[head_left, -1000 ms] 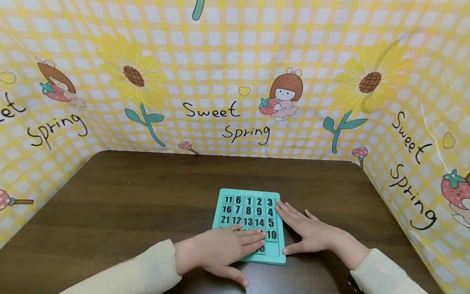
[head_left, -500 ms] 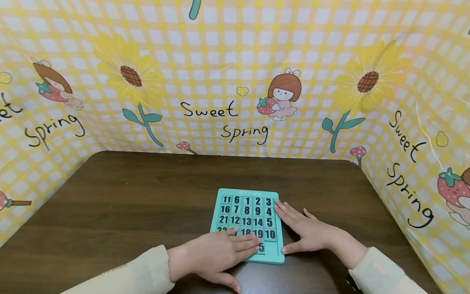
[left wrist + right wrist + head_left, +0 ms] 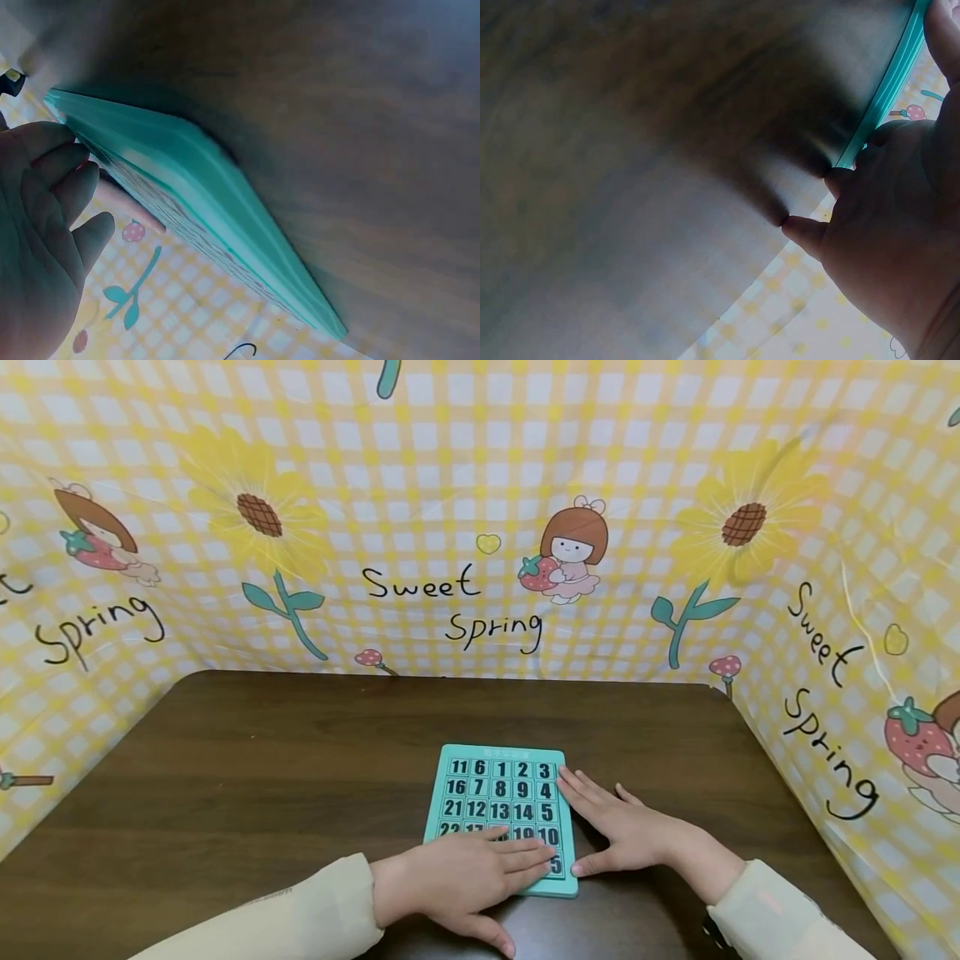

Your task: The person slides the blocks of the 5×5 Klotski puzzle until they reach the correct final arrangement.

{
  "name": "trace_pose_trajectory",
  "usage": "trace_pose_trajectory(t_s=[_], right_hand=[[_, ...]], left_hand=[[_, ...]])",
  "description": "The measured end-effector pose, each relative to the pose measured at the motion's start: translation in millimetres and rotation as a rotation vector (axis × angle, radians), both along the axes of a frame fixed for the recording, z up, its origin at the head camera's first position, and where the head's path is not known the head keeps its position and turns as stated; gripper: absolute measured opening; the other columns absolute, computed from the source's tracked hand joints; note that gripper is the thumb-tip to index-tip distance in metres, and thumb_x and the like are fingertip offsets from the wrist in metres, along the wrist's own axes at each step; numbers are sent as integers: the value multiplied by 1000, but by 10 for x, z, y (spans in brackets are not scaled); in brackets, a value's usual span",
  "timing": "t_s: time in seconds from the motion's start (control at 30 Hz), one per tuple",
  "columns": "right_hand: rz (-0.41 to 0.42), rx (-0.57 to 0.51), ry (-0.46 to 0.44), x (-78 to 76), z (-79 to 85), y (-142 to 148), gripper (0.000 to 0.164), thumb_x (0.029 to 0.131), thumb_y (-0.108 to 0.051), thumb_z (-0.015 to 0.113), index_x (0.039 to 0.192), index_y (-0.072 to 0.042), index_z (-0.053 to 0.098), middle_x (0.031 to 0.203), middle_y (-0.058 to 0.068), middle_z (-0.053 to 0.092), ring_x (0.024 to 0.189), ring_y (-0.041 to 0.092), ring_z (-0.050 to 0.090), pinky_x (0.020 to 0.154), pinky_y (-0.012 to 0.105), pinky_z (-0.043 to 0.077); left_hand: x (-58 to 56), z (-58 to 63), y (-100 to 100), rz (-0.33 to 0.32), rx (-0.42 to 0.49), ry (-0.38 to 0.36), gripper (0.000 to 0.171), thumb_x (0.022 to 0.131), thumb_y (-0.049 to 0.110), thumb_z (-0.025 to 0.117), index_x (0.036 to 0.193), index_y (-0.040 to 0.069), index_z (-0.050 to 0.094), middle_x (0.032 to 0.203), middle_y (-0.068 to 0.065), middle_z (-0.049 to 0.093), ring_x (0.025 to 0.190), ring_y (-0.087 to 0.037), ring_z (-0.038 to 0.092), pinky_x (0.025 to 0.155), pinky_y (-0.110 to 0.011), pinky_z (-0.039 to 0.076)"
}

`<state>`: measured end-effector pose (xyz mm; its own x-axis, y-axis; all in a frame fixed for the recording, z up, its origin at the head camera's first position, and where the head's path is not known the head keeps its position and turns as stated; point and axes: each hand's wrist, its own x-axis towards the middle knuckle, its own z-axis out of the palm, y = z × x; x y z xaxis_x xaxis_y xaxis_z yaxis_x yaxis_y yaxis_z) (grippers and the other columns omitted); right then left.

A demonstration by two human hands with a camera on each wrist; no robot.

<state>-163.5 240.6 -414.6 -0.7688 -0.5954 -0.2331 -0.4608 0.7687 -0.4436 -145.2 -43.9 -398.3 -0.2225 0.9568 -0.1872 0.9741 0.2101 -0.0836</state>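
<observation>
Number board [image 3: 461, 751]: turquoise, lying flat at the near side of the dark wood counter [image 3: 262, 760], a little right of centre in my head view, between the two hands.
Number tiles [image 3: 500, 811]: I read 11, 6, 1, 2, 3 across the top, then 16, 7, 8, 9, 4, then 21, 12, 13, 14, 5; the fourth row is partly covered, with 19 and 10 showing at its right.
Bottom right tile [image 3: 556, 866]: directly under the 10, its left part behind fingertips, so I get only a 5; I cannot tell what the rest of that row holds.
Left hand [image 3: 465, 868]: laid across the lower rows, fingers straight and pointing right, thumb out toward the near edge; I see it touching the tiles and gripping nothing.
Right hand [image 3: 630, 833]: fingers extended along the board's right edge, thumb at the lower right corner; it rests against the side without wrapping round it.
Sleeves [image 3: 300, 902]: pale cream on both arms, with a small dark object [image 3: 715, 931] by the right cuff.
Cloth [image 3: 420, 485]: yellow and white check standing behind and at both sides of the counter, printed with sunflowers [image 3: 258, 515] and the words "Sweet Spring".
</observation>
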Motion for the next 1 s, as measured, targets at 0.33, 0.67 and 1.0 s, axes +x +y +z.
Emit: trace_pose_trajectory(t_s=[0.33, 0.67, 1.0], right_hand=[[-4, 0, 0, 8, 16, -26, 110, 84, -69, 62, 162, -15, 6, 169, 4, -2, 156, 34, 3, 112, 77, 10], [-13, 9, -1, 9, -16, -20, 112, 82, -72, 62, 162, -17, 5, 169, 2, -3, 156, 31, 3, 113, 76, 9], [-11, 7, 4, 10, -8, -24, 113, 82, -72, 62, 162, -16, 6, 169, 3, -2, 156, 31, 3, 112, 76, 9]], left_hand=[[-4, 90, -150, 39, 21, -5, 85, 96, 71, 33, 157, 12, 30, 166, -2, 24, 152, -13, 24, 118, -44, 35], [61, 66, -509, 128, 67, -42, 86, 96, 71, 33, 156, 10, 33, 165, -4, 28, 152, -17, 28, 115, -50, 38], [152, -29, -622, 128, 68, -14, 86, 96, 72, 27, 155, 10, 34, 163, -5, 31, 150, -18, 32, 113, -49, 41]])
